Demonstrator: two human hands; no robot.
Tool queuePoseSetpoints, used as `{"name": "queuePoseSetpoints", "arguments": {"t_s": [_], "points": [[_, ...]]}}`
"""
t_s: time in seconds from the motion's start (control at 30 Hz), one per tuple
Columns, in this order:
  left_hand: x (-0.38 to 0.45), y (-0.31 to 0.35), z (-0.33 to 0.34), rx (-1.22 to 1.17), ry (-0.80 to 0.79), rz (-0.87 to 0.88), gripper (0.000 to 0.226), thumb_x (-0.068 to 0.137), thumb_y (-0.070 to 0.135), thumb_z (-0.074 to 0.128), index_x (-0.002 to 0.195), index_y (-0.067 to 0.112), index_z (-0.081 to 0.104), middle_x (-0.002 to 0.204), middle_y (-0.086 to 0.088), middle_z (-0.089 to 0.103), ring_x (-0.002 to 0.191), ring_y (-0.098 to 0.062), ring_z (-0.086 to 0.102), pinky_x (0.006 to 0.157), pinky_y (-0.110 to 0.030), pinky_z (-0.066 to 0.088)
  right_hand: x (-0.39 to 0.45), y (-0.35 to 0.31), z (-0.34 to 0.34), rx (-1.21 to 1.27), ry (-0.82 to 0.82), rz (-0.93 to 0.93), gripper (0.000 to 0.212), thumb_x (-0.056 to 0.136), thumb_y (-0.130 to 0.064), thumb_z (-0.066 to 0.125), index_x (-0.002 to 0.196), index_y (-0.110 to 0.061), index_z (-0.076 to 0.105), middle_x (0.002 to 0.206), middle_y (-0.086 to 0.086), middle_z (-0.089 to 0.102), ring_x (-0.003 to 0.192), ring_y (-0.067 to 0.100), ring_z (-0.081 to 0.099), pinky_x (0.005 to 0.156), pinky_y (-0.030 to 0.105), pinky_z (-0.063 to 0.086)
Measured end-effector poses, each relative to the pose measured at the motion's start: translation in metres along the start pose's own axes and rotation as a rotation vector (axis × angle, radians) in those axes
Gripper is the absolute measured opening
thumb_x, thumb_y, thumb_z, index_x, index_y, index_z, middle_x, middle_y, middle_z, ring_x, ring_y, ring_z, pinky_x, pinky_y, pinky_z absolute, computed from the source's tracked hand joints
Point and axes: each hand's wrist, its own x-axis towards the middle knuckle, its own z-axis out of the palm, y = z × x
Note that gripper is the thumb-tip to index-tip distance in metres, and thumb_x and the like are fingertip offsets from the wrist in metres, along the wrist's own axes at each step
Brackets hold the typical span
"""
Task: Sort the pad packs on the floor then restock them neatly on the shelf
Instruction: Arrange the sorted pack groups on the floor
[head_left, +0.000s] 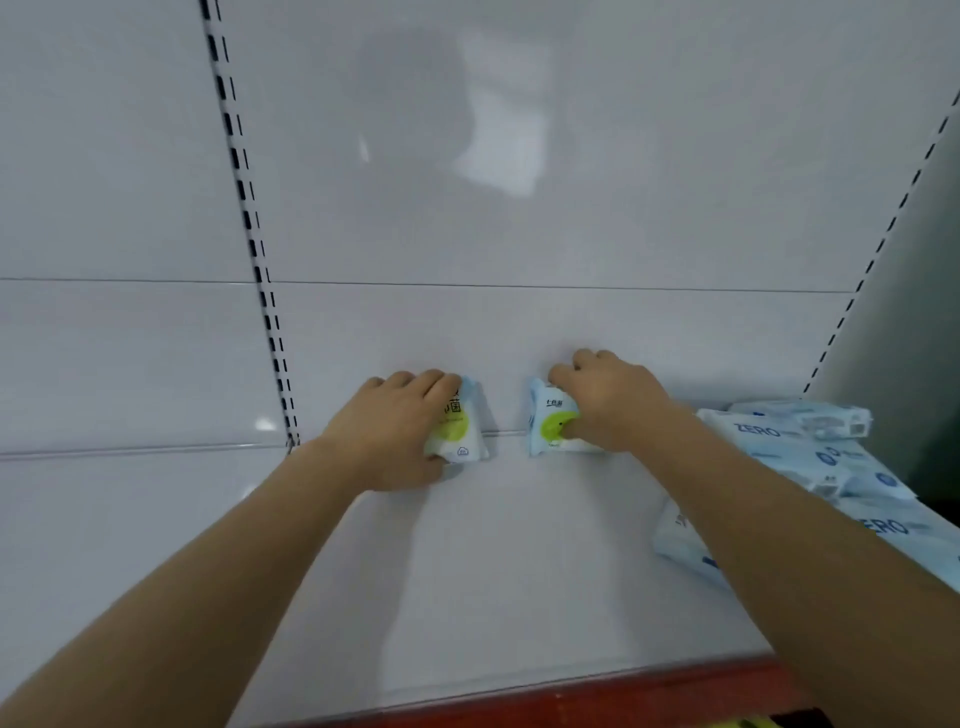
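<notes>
While both packs stand upright against the shelf's back panel, my left grip clasps one green-spotted pad pack and my right grip clasps another, left of the ZERO packs.

The shelf looks like smooth painted metal, white with a soft sheen. Behind the shelf, the back panel is glossier and carries blurred reflections. Along the shelf's front runs a red edge strip, smooth, seemingly plastic. The green-spotted pad packs at the shelf's rear and the pale blue packs at its right end wear thin, shiny, crinkled plastic film.
</notes>
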Motion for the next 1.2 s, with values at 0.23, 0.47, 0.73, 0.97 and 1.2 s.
{"name": "queuePoseSetpoints", "arguments": {"t_s": [0.23, 0.47, 0.73, 0.97, 1.2], "points": [[-0.023, 0.021, -0.016, -0.049, -0.250, -0.088, 0.101, 0.064, 0.071, 0.050, 0.151, 0.026, 0.027, 0.146, 0.004, 0.044, 0.133, -0.023, 0.039, 0.111, -0.038, 0.032, -0.001, 0.000, -0.029, 0.194, -0.208, -0.134, 0.065, 0.092, -0.038, 0.064, 0.150, -0.026, 0.036, 0.132, 0.004, 0.052, 0.125, 0.029, 0.051, 0.101, 0.040, 0.044], [-0.032, 0.034, -0.013, -0.197, -0.335, -0.271, 0.086, 0.075, 0.055, 0.069, 0.148, 0.030, 0.030, 0.138, 0.005, 0.048, 0.125, -0.026, 0.047, 0.099, -0.042, 0.046, -0.016, -0.017, 0.011, 0.145, -0.242, -0.144, 0.115, 0.072, -0.048, 0.069, 0.158, -0.033, -0.005, 0.150, 0.005, 0.025, 0.138, 0.031, 0.029, 0.105, 0.046, 0.042], [-0.075, 0.021, -0.023, -0.020, -0.058, -0.283, 0.093, 0.078, 0.058, 0.063, 0.154, 0.028, 0.019, 0.146, 0.006, 0.039, 0.134, -0.023, 0.033, 0.108, -0.041, 0.032, -0.009, -0.045, -0.007, 0.096, -0.284, -0.151, 0.090, 0.056, -0.045, 0.075, 0.137, -0.033, 0.037, 0.113, -0.003, 0.046, 0.099, 0.025, 0.056, 0.084, 0.041, 0.054], [-0.150, -0.018, -0.064, -0.061, -0.048, -0.429, 0.091, 0.077, 0.055, 0.067, 0.152, 0.031, 0.023, 0.147, 0.011, 0.039, 0.138, -0.025, 0.024, 0.102, -0.050, 0.044, -0.021, -0.140, -0.059, 0.135, -0.110, -0.453, 0.105, 0.071, -0.043, 0.076, 0.155, -0.026, 0.015, 0.142, 0.000, 0.038, 0.129, 0.024, 0.039, 0.098, 0.044, 0.048], [-0.284, -0.066, -0.121, -0.027, -0.036, -0.558, 0.090, 0.079, 0.048, 0.069, 0.153, 0.031, 0.021, 0.146, 0.007, 0.035, 0.132, -0.021, 0.028, 0.098, -0.046, 0.048, -0.056, -0.280, -0.113, 0.114, 0.033, -0.708, 0.110, 0.073, -0.051, 0.074, 0.157, -0.023, 0.010, 0.147, 0.002, 0.031, 0.133, 0.025, 0.036, 0.101, 0.046, 0.046]]}}
